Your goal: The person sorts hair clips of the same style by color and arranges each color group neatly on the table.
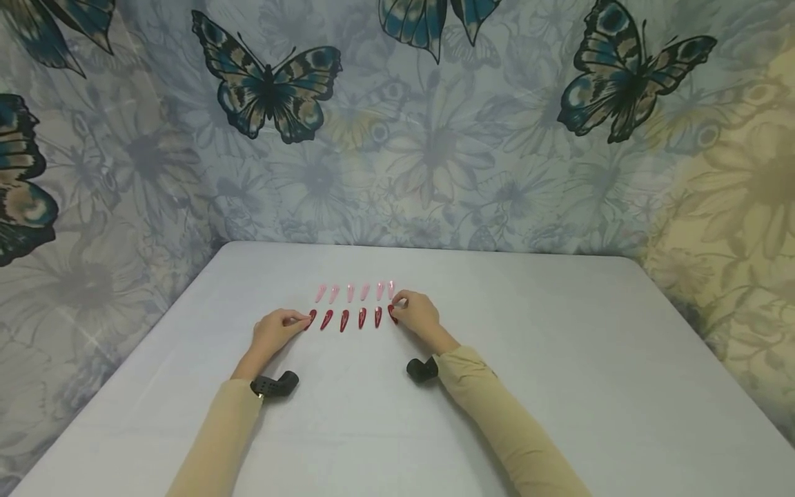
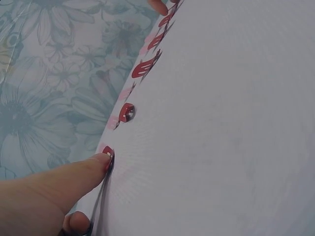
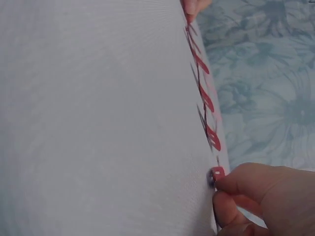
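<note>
Red snap hair clips (image 1: 344,320) lie in a row across the white table, with a row of pink hair clips (image 1: 350,293) behind them. At the row's left end, my left hand (image 1: 273,333) holds the outermost red hair clip (image 1: 312,317) at thumb and fingertips. My thumb covers part of that clip in the left wrist view. My right hand (image 1: 420,317) pinches the rightmost red hair clip (image 1: 393,314) between thumb and forefinger. The right wrist view shows this clip's rounded end (image 3: 218,173) poking out past the fingertips.
White cloth covers the table (image 1: 559,359), whose far edge meets a wall (image 1: 435,166) hung with butterfly and flower fabric. Black wrist cameras sit on the left wrist (image 1: 276,384) and right wrist (image 1: 422,371), close above the tabletop.
</note>
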Motion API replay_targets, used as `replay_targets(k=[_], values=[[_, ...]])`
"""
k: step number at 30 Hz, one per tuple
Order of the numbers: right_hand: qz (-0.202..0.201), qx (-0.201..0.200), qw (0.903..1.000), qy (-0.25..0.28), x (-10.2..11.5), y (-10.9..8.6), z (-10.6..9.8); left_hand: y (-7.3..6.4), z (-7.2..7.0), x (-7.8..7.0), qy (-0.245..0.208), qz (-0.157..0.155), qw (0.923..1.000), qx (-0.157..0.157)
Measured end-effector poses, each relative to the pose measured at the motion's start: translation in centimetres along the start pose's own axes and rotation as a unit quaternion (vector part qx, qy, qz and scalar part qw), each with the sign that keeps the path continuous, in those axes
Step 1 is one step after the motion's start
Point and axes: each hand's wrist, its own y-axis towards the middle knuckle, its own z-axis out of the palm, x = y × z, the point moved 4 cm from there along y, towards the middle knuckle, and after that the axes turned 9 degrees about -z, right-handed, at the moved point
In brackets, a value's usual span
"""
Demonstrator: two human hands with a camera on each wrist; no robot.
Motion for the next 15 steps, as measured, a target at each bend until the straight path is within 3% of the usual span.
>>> replay_targets(k=[3,8,15], values=[[-0.005,-0.006,0.9999,0.008,-0.18,-0.21,-0.45,0.08,0.12,-0.32,-0.003,0.005,1.0,-0.005],[-0.023,0.033,0.9991,0.01,-0.52,-0.49,-0.59,0.22,0.25,-0.53,-0.016,0.015,0.9997,-0.01],[-0.071,0.066,0.9949,-0.027,-0.13,-0.67,-0.05,0.05,-0.03,-0.08,-0.026,0.008,0.9996,-0.008]])
